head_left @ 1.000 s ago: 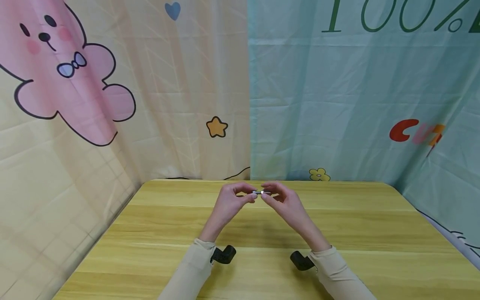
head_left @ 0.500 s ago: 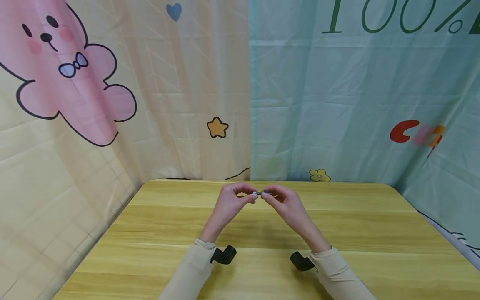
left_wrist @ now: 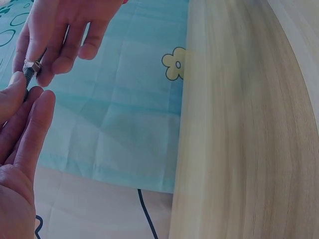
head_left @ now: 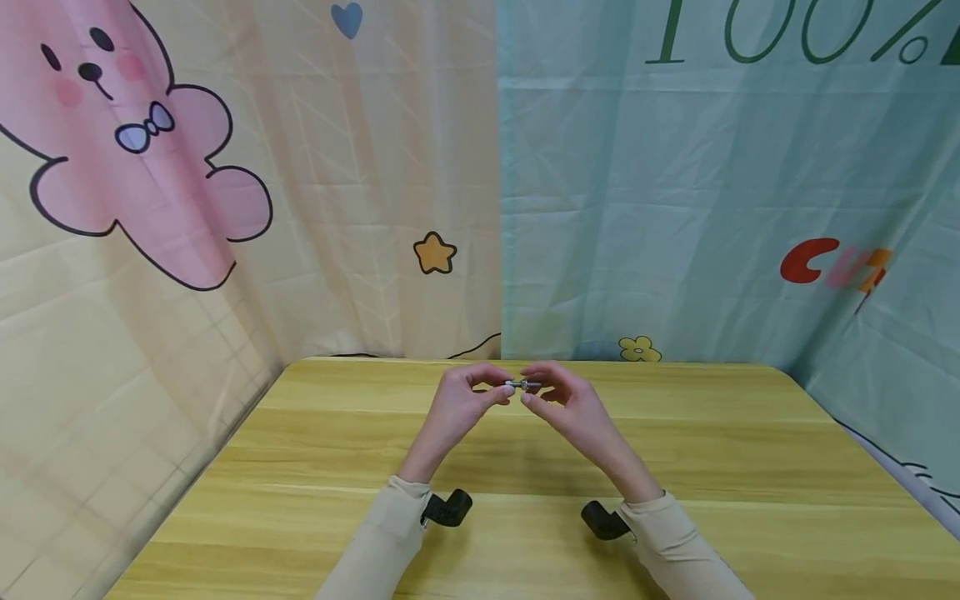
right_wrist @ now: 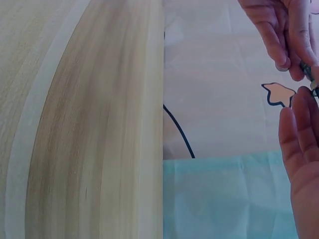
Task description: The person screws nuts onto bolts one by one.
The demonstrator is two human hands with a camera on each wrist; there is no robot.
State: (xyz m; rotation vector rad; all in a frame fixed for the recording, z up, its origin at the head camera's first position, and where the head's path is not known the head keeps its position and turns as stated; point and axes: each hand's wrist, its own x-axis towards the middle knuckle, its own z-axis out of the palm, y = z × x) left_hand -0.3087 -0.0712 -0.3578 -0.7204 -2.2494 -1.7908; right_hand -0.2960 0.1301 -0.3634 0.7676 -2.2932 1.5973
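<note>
A person's left hand (head_left: 459,408) and right hand (head_left: 579,412) meet fingertip to fingertip above a wooden table (head_left: 517,537), with a small metal bolt (left_wrist: 28,75) between them. The bolt lies roughly level across the gap, raised off the tabletop, and a nut (left_wrist: 33,64) sits around its shaft. The left hand pinches one end of the bolt between thumb and fingers, while its remaining fingers stretch out beside it. The right hand is partly open around the nut, its thumb below and a finger above in the head view; I cannot tell whether they grip the nut or just hover near it. Beige sleeves (head_left: 378,542) cover both forearms, and a black device (head_left: 448,509) sticks out at the left cuff, with a matching one at the right. Behind the table hang a cream curtain (head_left: 390,175) with a pink bear (head_left: 142,175) and an orange star (head_left: 435,253), and a pale green curtain (head_left: 577,200) with a yellow flower (head_left: 639,349).
</note>
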